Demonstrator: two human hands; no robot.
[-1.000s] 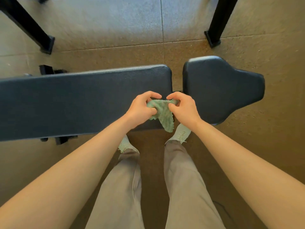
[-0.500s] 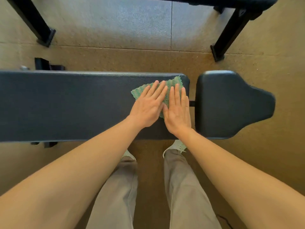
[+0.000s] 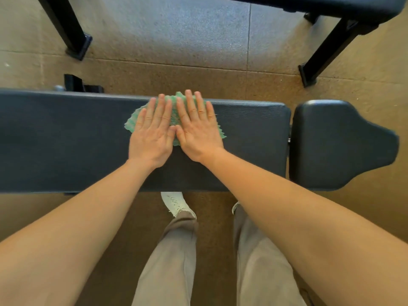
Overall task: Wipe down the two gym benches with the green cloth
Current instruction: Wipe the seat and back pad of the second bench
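Cloth lies flat on the long black pad of the near bench, just above the middle of the frame and close to the pad's far edge. From the head view I see both palms pressed down on it side by side. My left hand covers its left part and my right hand its right part, fingers straight and spread, thumbs touching, gripping nothing. Green edges show past the fingertips and at both sides. The bench's seat pad sits at the right, split from the long pad by a narrow gap. A second bench crosses the upper right corner. My trousers and a white shoe fill the bottom.
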